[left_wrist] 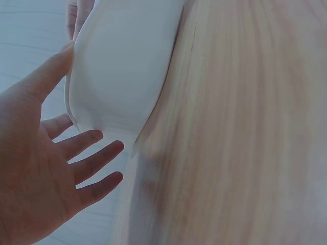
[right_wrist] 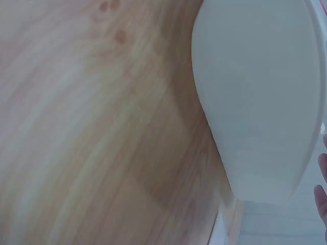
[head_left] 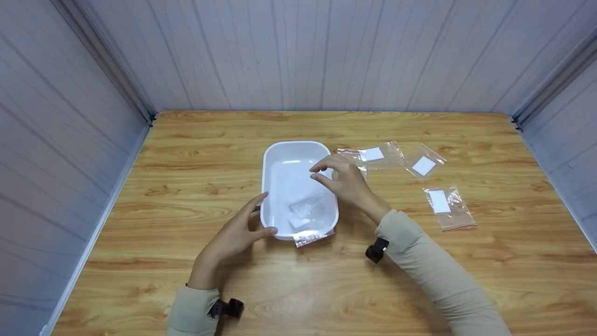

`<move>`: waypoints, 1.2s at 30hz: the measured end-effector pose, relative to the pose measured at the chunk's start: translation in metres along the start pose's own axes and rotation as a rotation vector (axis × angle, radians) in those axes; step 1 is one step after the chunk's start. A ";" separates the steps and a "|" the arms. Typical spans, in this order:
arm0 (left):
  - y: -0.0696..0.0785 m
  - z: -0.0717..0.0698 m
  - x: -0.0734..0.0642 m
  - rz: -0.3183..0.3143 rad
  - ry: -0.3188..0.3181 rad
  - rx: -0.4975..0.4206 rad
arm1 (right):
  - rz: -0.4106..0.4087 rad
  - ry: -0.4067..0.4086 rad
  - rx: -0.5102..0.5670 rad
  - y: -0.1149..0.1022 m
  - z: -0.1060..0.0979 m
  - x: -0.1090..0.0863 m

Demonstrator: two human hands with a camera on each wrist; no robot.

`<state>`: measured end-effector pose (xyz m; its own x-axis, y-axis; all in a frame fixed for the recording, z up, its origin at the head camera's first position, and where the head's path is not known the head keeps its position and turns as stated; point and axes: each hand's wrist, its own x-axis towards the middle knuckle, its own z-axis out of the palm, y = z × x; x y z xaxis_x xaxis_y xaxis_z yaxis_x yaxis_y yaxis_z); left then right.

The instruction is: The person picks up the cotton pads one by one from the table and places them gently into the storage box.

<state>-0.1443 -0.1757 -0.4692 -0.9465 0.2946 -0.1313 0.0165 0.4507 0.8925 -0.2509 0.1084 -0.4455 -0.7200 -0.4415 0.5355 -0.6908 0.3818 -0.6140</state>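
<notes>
A white plastic basin (head_left: 298, 175) stands on the wooden table. Inside its near right part lies a clear zip bag (head_left: 305, 212) with a white piece in it, its reddish seal end hanging over the near rim. My left hand (head_left: 240, 228) touches the basin's left side, thumb on the near left corner; in the left wrist view the fingers (left_wrist: 94, 189) are spread along the outer wall. Over the right rim is my right hand (head_left: 347, 182), thumb and forefinger bent toward each other with a small gap and nothing visible between them. The right wrist view shows only fingertips (right_wrist: 321, 196) at its edge.
Right of the basin lie several clear zip bags holding white pieces: one at the back (head_left: 371, 154), a second (head_left: 424, 166) farther right, a third (head_left: 439, 201) nearer. Another is partly hidden behind my right hand. Pale panel walls (head_left: 298, 56) enclose the table on three sides.
</notes>
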 end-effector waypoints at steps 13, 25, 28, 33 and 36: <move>0.000 0.000 -0.001 -0.012 -0.006 -0.001 | 0.083 0.031 0.050 0.015 -0.023 -0.003; 0.000 -0.001 0.000 -0.009 -0.011 0.019 | 0.102 0.065 0.067 0.030 -0.039 -0.008; 0.000 0.000 -0.001 -0.006 -0.009 0.017 | 0.102 0.069 0.052 0.035 -0.042 -0.009; 0.000 0.000 -0.001 -0.014 -0.007 0.017 | 0.121 0.061 0.009 0.042 -0.048 -0.012; 0.001 -0.001 -0.001 -0.018 -0.008 0.014 | 0.155 0.042 -0.003 0.045 -0.051 -0.014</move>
<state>-0.1437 -0.1762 -0.4678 -0.9440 0.2935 -0.1506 0.0044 0.4679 0.8838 -0.2752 0.1731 -0.4508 -0.8201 -0.3429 0.4581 -0.5713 0.4454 -0.6894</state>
